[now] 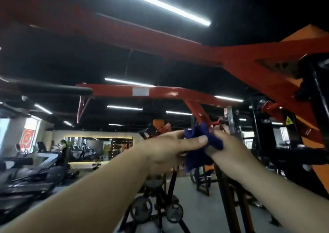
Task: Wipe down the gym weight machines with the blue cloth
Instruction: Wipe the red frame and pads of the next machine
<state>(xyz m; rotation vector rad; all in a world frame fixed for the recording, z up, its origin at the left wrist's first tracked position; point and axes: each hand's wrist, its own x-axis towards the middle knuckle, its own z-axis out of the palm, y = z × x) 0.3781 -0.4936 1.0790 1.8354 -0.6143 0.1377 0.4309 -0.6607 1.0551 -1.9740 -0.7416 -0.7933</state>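
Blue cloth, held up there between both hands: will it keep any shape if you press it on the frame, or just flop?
Probably flops: the blue cloth is bunched between the left hand and right hand, with a loose end hanging below. It looks light, since fingers alone pinch it. Likely grippy, not slippery, though blur hides its texture.

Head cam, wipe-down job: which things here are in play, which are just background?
In play:
- blue cloth, bunched
- left hand, pinching it
- right hand, holding the other side
- red machine frame, behind the hands

Background:
- treadmills, left
- mirror wall
- ceiling light strips
- black plate-loaded stand, below
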